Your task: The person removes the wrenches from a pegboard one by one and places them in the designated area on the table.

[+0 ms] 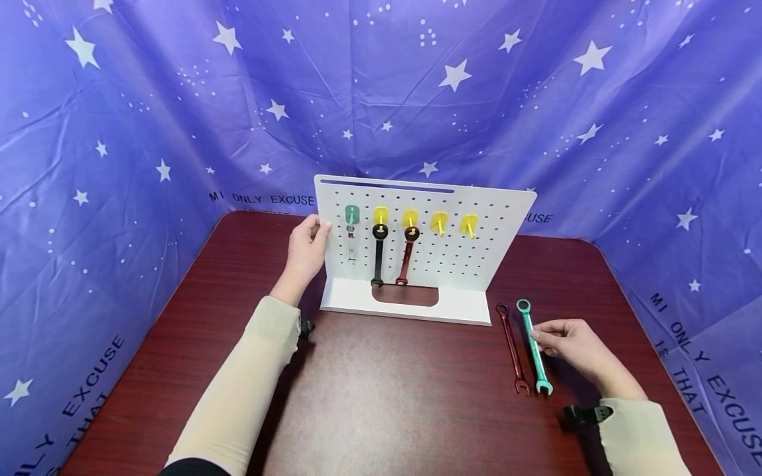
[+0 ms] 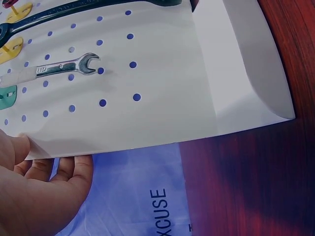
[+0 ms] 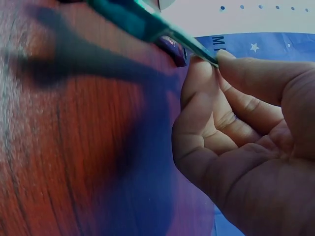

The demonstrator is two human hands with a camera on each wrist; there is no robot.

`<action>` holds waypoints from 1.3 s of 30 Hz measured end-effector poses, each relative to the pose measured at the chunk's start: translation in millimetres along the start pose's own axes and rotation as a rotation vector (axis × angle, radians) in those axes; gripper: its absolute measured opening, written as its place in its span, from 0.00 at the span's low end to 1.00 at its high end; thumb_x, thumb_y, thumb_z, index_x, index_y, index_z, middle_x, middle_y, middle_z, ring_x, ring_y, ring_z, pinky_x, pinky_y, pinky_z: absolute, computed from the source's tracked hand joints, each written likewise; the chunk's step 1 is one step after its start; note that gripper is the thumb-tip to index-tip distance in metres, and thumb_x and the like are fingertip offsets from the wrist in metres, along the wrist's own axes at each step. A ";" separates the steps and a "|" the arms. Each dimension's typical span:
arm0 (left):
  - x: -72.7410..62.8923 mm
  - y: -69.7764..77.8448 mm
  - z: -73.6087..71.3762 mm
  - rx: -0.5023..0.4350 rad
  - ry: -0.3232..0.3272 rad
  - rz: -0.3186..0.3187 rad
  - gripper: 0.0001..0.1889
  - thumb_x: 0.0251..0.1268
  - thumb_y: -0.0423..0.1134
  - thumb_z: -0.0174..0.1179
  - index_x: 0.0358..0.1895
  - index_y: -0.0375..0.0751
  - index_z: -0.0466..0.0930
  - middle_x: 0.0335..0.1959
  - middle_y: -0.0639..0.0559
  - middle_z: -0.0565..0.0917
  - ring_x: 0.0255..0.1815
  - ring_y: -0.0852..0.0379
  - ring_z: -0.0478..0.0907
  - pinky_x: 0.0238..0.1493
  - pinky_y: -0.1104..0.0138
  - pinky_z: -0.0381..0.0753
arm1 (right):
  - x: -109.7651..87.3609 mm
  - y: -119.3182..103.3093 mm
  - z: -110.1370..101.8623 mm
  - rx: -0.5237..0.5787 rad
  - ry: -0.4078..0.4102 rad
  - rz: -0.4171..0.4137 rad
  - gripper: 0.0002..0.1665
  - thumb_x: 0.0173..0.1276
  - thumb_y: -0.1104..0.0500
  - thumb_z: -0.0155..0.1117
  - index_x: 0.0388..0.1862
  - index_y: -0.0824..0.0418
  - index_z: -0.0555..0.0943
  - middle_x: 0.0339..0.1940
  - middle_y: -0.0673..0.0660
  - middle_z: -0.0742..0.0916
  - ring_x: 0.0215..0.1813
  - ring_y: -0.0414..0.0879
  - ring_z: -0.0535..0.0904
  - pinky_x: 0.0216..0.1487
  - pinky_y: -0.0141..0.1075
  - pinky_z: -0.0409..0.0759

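Note:
My left hand (image 1: 306, 248) grips the left edge of a white pegboard stand (image 1: 458, 264), thumb on the front and fingers behind. My right hand (image 1: 574, 347) pinches a green combination wrench (image 1: 534, 348) by its shaft between thumb and fingertips; in the right wrist view its shadow falls on the table. Just left of it a dark red wrench (image 1: 512, 348) lies on the table. On the pegboard hang a small silver wrench (image 2: 59, 68) from a green hook (image 1: 352, 214), a black wrench (image 1: 378, 258) and a red wrench (image 1: 407, 258) from yellow hooks.
Two more yellow hooks, one (image 1: 440, 223) beside the other (image 1: 469, 226), project from the board's right half. The stand rests on a dark red wood-grain table (image 1: 381, 396). A purple star-printed curtain (image 1: 381, 86) encloses the table's back and sides.

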State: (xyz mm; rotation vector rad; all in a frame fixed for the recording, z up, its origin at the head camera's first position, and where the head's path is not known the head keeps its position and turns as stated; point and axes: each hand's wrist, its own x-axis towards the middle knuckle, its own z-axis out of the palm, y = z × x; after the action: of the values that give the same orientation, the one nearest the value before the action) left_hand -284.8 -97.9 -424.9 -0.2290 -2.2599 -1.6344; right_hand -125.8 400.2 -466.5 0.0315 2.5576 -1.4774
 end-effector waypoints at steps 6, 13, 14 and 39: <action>-0.4 0.4 0.4 -0.002 0.005 0.007 0.08 0.79 0.33 0.56 0.43 0.29 0.79 0.42 0.37 0.87 0.35 0.45 0.83 0.31 0.67 0.77 | 1.5 0.0 -2.4 -0.076 0.013 -0.012 0.17 0.74 0.64 0.65 0.49 0.80 0.82 0.31 0.60 0.88 0.32 0.45 0.83 0.34 0.36 0.83; -0.5 -0.1 0.7 -0.006 0.005 -0.008 0.08 0.79 0.34 0.56 0.43 0.30 0.79 0.41 0.37 0.87 0.36 0.45 0.83 0.31 0.68 0.76 | 4.2 2.6 -3.6 -0.120 -0.015 0.000 0.16 0.74 0.63 0.65 0.48 0.79 0.83 0.30 0.60 0.87 0.31 0.46 0.82 0.33 0.38 0.83; -0.8 0.0 0.8 -0.006 0.005 -0.009 0.08 0.79 0.34 0.55 0.43 0.30 0.79 0.41 0.37 0.87 0.36 0.45 0.82 0.31 0.68 0.76 | 4.5 3.4 -3.3 -0.127 -0.016 0.002 0.16 0.74 0.63 0.66 0.47 0.79 0.83 0.30 0.60 0.87 0.31 0.46 0.82 0.32 0.38 0.82; 0.3 0.4 1.6 0.004 0.017 -0.006 0.08 0.79 0.34 0.56 0.43 0.30 0.79 0.40 0.37 0.87 0.34 0.43 0.81 0.29 0.69 0.75 | 7.6 4.3 0.3 -0.245 0.004 0.023 0.09 0.69 0.65 0.68 0.37 0.73 0.86 0.23 0.57 0.86 0.26 0.45 0.79 0.27 0.34 0.76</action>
State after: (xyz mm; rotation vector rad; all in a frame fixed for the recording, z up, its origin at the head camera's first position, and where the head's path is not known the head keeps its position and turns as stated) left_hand -285.3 -96.2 -424.9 -0.2066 -2.2533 -1.6283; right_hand -132.7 401.5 -471.6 0.0297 2.7121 -1.1476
